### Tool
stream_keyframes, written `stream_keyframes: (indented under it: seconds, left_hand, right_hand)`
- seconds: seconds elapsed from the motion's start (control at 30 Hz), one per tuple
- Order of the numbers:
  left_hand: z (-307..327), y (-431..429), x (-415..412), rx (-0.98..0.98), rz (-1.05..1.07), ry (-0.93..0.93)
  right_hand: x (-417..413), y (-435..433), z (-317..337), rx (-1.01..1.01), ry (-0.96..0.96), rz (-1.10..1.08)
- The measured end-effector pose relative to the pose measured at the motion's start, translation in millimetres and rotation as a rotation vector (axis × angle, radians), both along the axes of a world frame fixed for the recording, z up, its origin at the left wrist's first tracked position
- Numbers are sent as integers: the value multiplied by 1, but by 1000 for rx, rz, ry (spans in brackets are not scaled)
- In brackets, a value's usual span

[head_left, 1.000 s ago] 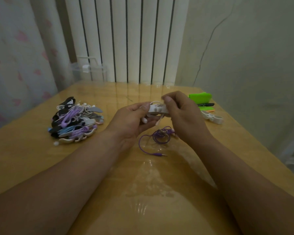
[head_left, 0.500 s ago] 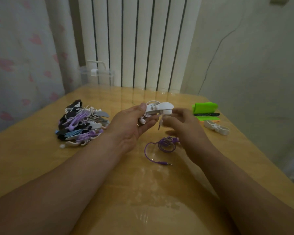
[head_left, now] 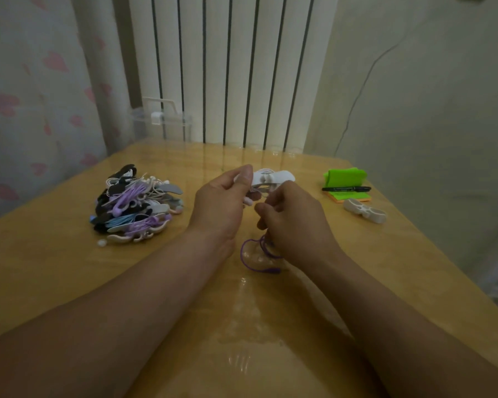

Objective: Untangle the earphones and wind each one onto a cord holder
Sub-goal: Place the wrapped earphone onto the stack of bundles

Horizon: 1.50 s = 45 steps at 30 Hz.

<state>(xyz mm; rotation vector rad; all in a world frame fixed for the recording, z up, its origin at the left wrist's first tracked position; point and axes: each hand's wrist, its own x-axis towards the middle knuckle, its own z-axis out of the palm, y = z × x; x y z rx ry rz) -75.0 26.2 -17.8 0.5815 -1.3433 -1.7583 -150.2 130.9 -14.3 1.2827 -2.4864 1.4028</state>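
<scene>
— Where is the white plastic cord holder sitting?

— It is hanging in the air above the middle of the glossy wooden table, lying roughly level, with white earphone cord wound round its waist. The left hand is pinching its left end between the thumb and curled fingers.

— And the right hand?

— It is hovering just under the holder with its fingers curled in tight. Whether they are nipping a loose end of cord, I cannot tell; that spot is blurred.

— What is lying beneath?

— A thin purple earphone cable is looping on the tabletop, partly hidden by the right wrist.

— Anything else around?

— A heap of wound earphones in purple, blue, black and white is resting to the left. To the right, a spare white cord holder is lying near a black marker pen on a pad of sticky notes.
</scene>
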Motion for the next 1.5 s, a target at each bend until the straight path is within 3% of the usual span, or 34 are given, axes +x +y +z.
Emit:
stream_keyframes:
  seconds: [0.17, 0.33, 0.47, 0.7, 0.97, 1.27, 1.5]
  left_hand:
    - [-4, -3, 2, -199, 55, -40]
    - [-4, -2, 6, -438, 55, -86]
    - [-2, -4, 10, -504, 8, -131]
    - [3, -4, 14, -529, -75, -199]
    - [6, -11, 18, -747, -118, -300]
    - [4, -5, 15, -725, -176, -361]
    - [9, -1, 18, -474, -340, -271]
  right_hand:
    - [2, 4, 2, -33, 178, 93]
    - [-10, 17, 14, -89, 153, 160]
    - [-27, 27, 23, -141, 197, 90]
    - [-37, 35, 28, 53, 201, 191]
    - [-37, 35, 27, 57, 184, 188]
    - [-31, 28, 25, 173, 189, 168]
    - [-34, 28, 25, 123, 146, 116]
